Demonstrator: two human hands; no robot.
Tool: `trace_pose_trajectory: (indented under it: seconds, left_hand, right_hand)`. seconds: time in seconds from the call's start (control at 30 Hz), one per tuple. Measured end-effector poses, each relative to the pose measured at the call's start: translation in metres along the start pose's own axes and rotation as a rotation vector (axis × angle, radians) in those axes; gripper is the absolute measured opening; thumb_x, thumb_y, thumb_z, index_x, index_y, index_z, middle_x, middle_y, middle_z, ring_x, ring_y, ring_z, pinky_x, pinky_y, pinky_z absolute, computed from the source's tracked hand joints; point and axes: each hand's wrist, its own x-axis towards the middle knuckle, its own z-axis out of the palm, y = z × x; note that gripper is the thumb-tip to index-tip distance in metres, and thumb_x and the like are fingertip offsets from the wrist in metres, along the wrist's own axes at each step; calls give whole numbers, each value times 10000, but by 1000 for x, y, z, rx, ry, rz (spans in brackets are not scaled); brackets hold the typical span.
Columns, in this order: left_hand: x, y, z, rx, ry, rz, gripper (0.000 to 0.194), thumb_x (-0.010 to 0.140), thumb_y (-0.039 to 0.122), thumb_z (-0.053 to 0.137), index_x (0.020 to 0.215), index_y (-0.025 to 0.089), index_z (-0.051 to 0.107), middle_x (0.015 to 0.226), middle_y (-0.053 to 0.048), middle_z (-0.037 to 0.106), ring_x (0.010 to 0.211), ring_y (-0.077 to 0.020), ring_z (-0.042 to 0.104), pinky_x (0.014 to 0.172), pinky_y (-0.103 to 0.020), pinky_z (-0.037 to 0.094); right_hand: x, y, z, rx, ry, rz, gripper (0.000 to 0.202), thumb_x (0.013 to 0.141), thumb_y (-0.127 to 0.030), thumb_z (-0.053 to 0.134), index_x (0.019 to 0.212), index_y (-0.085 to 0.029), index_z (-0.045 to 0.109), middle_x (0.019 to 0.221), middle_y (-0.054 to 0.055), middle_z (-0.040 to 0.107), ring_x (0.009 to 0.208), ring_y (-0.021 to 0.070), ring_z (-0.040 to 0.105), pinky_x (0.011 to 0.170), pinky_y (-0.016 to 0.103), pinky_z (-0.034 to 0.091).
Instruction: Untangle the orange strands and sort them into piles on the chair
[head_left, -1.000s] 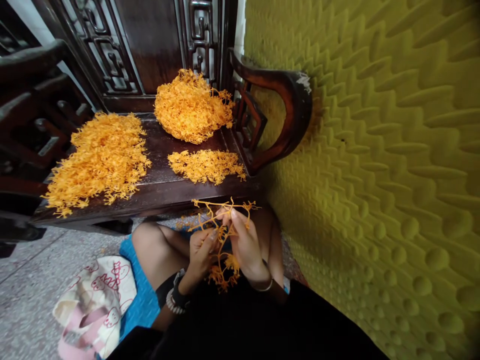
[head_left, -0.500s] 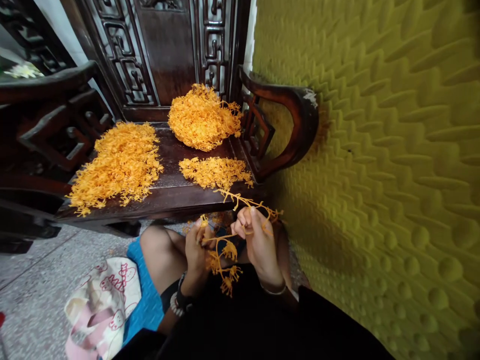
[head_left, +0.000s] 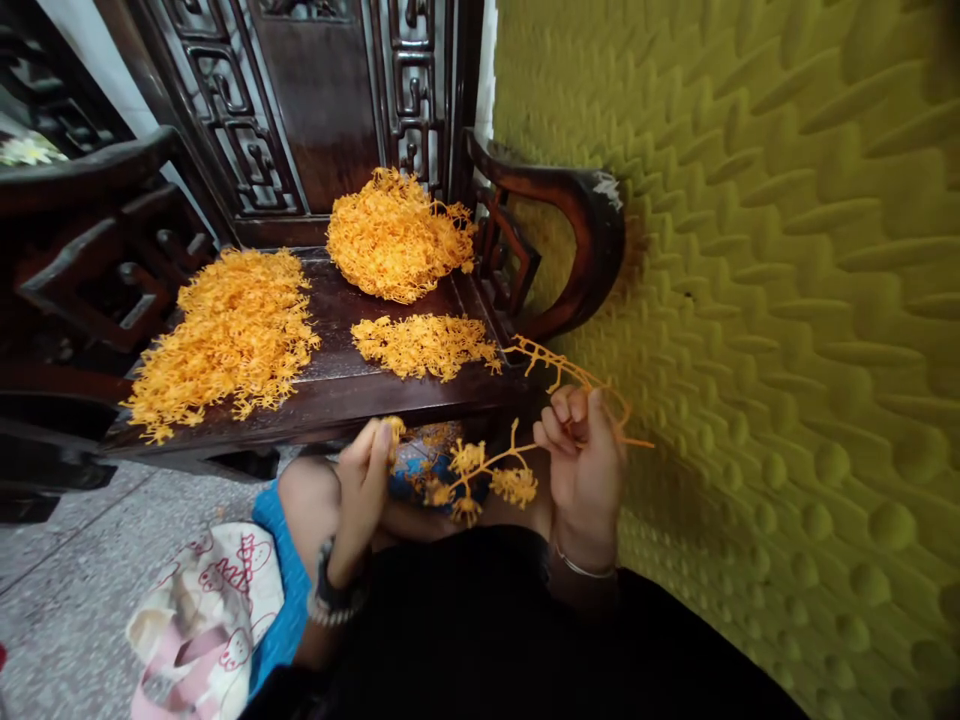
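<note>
My right hand [head_left: 583, 455] pinches a branched orange stem [head_left: 491, 460]. Clusters of small orange pieces hang from its left end, while a mostly bare, toothed part arcs up past my fingers toward the seat. Apart from it, my left hand [head_left: 364, 480] is closed on a small orange cluster [head_left: 395, 428] held between thumb and fingertips. In front of both hands, a small orange heap [head_left: 424, 345] lies near the front edge of the dark wooden chair seat [head_left: 334, 355]. Behind it rises a rounded orange mound [head_left: 397, 235], and a long orange pile [head_left: 229, 335] spreads over the left side.
The curved chair arm [head_left: 592, 235] stands close to a yellow-green embossed wall [head_left: 750, 330] on my right. A white bag with pink straps [head_left: 217, 580] rests on the speckled floor [head_left: 67, 580]. Blue material [head_left: 285, 560] lies beneath my legs.
My hands have drawn apart: the right moved right with the branched stem, the left moved left with the small cluster. The stem's hanging clusters swung up and right, away from my left hand.
</note>
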Motion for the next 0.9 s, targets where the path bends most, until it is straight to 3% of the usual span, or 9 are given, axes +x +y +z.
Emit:
trace_pose_trajectory:
  seconds: [0.1, 0.2, 0.27, 0.33, 0.47, 0.6, 0.73, 0.83, 0.9]
  left_hand:
    - [57, 13, 10, 338, -38, 364, 308, 974, 333, 382, 765, 177, 547, 641, 9, 496, 581, -122, 453, 598, -243, 330]
    - [116, 22, 29, 705, -227, 641, 331, 991, 339, 347, 903, 142, 598, 731, -46, 570, 648, -153, 497, 624, -268, 336]
    - [146, 26, 49, 947, -381, 765, 376, 1001, 340, 307, 962, 124, 613, 783, -84, 601, 712, -178, 521, 651, -283, 353]
    - [164, 28, 70, 1126, -487, 799, 401, 1003, 319, 276, 1017, 110, 618, 830, -119, 617, 760, -204, 536, 669, -303, 372]
    - [173, 22, 99, 1230, -586, 749, 369, 978, 294, 318, 1099, 125, 624, 977, -173, 618, 905, -271, 545, 742, -367, 407]
    - [172, 7, 108, 1190, -603, 665, 342, 936, 256, 394, 1140, 153, 648, 1164, -184, 584, 1118, -335, 479, 950, -507, 342]
    - [177, 3, 105, 1018, -677, 520, 407, 916, 244, 438, 1296, 200, 576, 1357, -161, 507, 1269, -356, 397, 1049, -589, 259]
    - [169, 19, 93, 750, -679, 497, 433, 939, 212, 371, 1341, 179, 527, 1421, -146, 465, 1317, -298, 391, 1089, -524, 291]
    - [148, 36, 80, 513, -631, 534, 413, 959, 260, 364, 1322, 159, 533, 1409, -127, 489, 1330, -254, 396, 1120, -465, 290]
  right_hand:
    - [3, 0, -11, 4, 9, -11, 398, 893, -427, 565, 621, -186, 402, 638, -60, 316, 426, 42, 157, 401, 230, 195]
    - [4, 0, -22, 23, 23, 37, 408, 876, -422, 587, 608, -178, 397, 619, -66, 315, 421, 34, 169, 406, 207, 223]
    - [4, 0, -29, 40, 34, 64, 407, 865, -419, 602, 607, -174, 404, 608, -70, 316, 416, 28, 177, 404, 189, 232]
    - [4, 0, -35, 47, 56, 67, 410, 854, -420, 616, 604, -172, 406, 600, -74, 314, 410, 24, 188, 401, 177, 240]
    - [4, -1, -47, 59, 97, 47, 416, 847, -418, 625, 595, -166, 412, 600, -73, 322, 406, 18, 200, 397, 160, 248]
    - [4, -2, -56, 108, 96, 92, 397, 865, -390, 603, 597, -167, 414, 600, -71, 315, 407, 20, 191, 399, 144, 256]
    - [7, 1, -57, 236, 120, 96, 358, 877, -342, 578, 607, -167, 420, 632, -64, 331, 419, 24, 196, 411, 137, 281]
    - [9, 3, -53, 334, 123, 103, 321, 894, -296, 539, 623, -164, 432, 665, -56, 346, 434, 25, 215, 430, 138, 303]
    - [10, 3, -50, 382, 109, 129, 309, 904, -276, 514, 628, -166, 429, 665, -56, 334, 437, 30, 211, 434, 141, 303]
